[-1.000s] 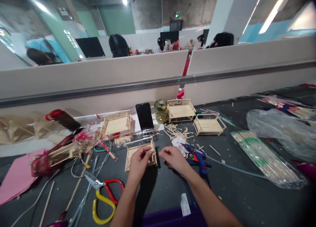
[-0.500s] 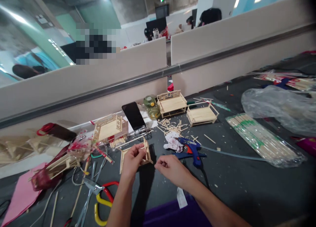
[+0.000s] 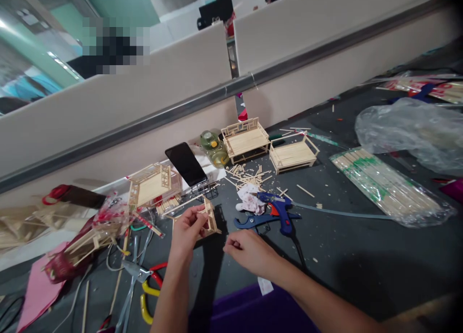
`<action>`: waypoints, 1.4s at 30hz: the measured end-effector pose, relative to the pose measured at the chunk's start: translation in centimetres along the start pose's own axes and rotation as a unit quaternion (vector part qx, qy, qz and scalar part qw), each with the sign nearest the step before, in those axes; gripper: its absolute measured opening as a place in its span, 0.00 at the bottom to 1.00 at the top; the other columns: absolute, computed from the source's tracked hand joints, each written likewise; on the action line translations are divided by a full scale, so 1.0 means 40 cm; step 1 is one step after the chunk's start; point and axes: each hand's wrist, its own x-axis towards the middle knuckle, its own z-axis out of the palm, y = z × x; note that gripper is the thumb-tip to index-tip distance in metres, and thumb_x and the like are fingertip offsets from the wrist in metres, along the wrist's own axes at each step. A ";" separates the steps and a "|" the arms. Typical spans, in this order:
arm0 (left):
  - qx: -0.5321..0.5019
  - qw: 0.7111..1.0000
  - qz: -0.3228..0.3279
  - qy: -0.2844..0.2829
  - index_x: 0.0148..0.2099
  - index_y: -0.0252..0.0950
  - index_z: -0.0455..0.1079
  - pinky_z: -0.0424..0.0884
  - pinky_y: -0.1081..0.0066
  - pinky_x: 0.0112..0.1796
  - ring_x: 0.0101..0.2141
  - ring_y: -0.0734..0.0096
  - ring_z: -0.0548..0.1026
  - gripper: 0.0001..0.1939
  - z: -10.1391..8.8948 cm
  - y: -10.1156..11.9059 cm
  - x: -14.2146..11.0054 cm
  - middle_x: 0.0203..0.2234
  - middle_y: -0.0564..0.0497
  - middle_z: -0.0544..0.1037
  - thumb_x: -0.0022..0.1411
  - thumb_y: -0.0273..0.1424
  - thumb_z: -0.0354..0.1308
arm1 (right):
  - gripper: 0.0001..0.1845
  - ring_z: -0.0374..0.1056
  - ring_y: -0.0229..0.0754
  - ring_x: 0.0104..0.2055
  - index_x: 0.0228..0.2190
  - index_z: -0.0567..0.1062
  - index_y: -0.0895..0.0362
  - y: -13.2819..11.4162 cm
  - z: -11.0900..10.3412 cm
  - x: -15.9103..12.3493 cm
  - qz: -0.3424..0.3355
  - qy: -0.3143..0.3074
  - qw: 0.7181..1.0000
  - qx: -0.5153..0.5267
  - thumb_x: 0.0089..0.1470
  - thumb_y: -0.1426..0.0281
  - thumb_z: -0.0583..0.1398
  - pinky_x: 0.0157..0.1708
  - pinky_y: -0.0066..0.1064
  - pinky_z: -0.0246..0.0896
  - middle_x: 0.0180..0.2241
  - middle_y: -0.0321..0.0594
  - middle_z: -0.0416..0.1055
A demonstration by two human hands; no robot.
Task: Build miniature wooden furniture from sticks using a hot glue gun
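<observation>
My left hand (image 3: 188, 229) is closed on a miniature wooden furniture frame (image 3: 212, 223) built from thin sticks, which rests on the dark table. The fingers and thumb meet near its raised right end and cover part of it. Just to the right, apart from the frame, my right hand (image 3: 249, 250) has its fingers curled and pressed together. Whatever they may hold is hidden. Beyond the right hand lie a blue glue gun (image 3: 280, 208), a blue-handled cutter (image 3: 249, 222) and a crumpled white tissue (image 3: 251, 200).
Finished miniature benches (image 3: 248, 140) stand at the back, near a phone (image 3: 186, 163) and a green bottle (image 3: 213, 147). Loose sticks (image 3: 249, 176) lie scattered. Red-and-yellow scissors (image 3: 146, 275) sit at left, bagged sticks (image 3: 383, 186) at right. A low partition (image 3: 162, 111) borders the table.
The view has tilted down and shifted, so table things appear higher or further left. My left hand keeps its hold on the frame; my right hand stays curled close by.
</observation>
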 end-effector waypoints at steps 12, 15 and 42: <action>-0.020 1.000 0.001 -0.017 0.45 0.33 0.68 0.65 0.79 0.21 0.20 0.78 0.67 0.20 -0.007 -0.011 0.004 0.19 0.58 0.71 0.52 0.37 0.64 | 0.09 0.62 0.35 0.23 0.24 0.77 0.57 -0.001 0.002 -0.001 -0.003 -0.005 1.000 -0.012 0.51 0.71 0.58 0.24 0.25 0.46 0.20 0.34 0.70; -0.029 0.999 0.003 -0.019 0.45 0.33 0.68 0.65 0.79 0.21 0.20 0.79 0.67 0.20 -0.006 -0.010 0.006 0.20 0.57 0.72 0.52 0.36 0.65 | 0.09 0.62 0.35 0.23 0.25 0.78 0.57 -0.007 -0.002 -0.003 -0.006 -0.008 1.000 -0.021 0.52 0.71 0.58 0.23 0.25 0.46 0.20 0.34 0.70; -0.021 1.000 0.003 -0.008 0.45 0.32 0.70 0.67 0.77 0.23 0.20 0.79 0.66 0.20 -0.006 -0.019 0.004 0.21 0.56 0.72 0.51 0.37 0.65 | 0.07 0.71 0.42 0.38 0.36 0.74 0.53 -0.017 0.015 0.019 -0.038 0.055 0.977 -0.200 0.58 0.69 0.55 0.35 0.30 0.56 0.35 0.38 0.75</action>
